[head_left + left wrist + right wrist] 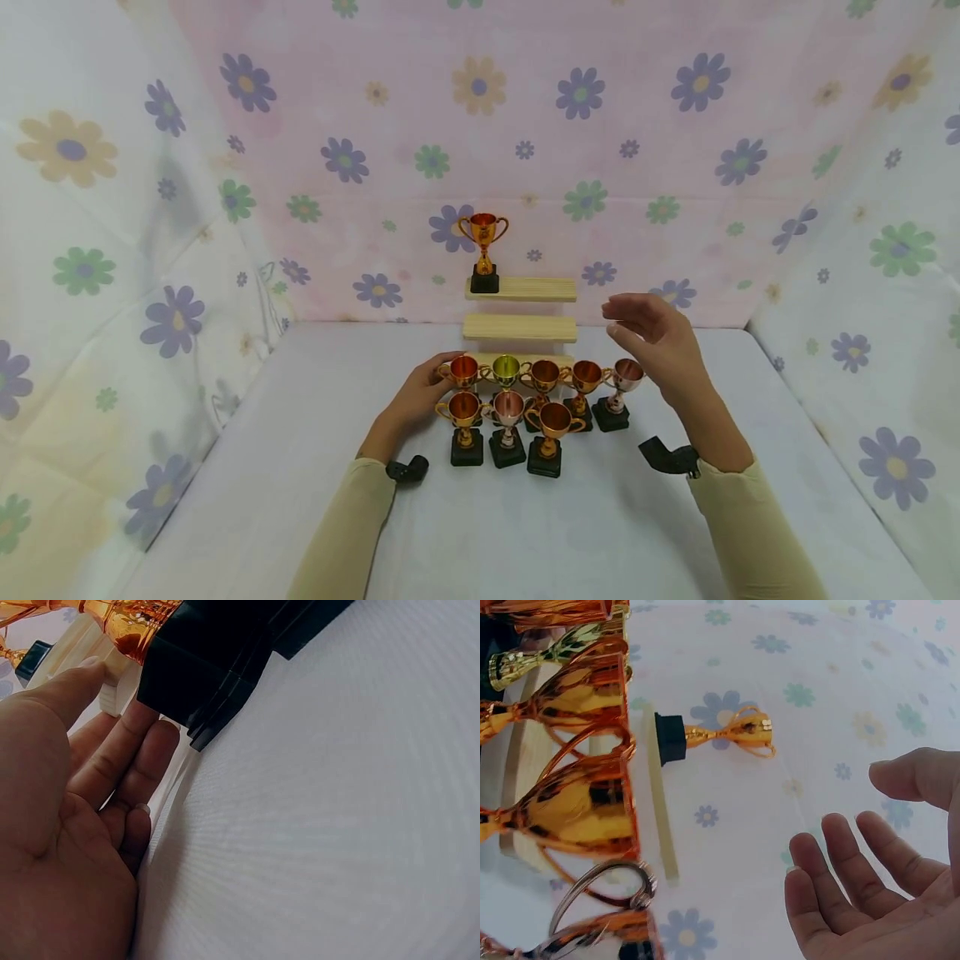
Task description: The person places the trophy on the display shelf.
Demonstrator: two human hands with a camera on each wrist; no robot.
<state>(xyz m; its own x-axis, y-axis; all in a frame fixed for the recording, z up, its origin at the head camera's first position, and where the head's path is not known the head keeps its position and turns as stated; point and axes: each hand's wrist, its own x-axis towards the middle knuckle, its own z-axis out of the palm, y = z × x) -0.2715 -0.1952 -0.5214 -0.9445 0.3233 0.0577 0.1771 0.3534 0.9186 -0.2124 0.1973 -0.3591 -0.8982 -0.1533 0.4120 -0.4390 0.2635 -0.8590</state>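
Observation:
My left hand [416, 398] is low at the left end of two rows of small trophy cups, its fingers behind the red-bowled gold trophy [464, 372]. In the left wrist view its fingers are loosely extended by a black trophy base [202, 667] and the pale wooden stand. My right hand [663, 342] is raised to the right of the stand, fingers gently bent, with nothing in it. Below it is a rose-coloured trophy [627, 377]. One gold trophy [484, 246] stands upright on the left end of the top wooden shelf [536, 288].
The stepped stand's middle shelf [519, 327] shows above the cups; its lowest step is partly hidden behind them. Three trophies form the front row, including a silvery-pink one [508, 408] in the middle. Floral cloth [390, 208] walls off the back and sides of the white table [315, 467].

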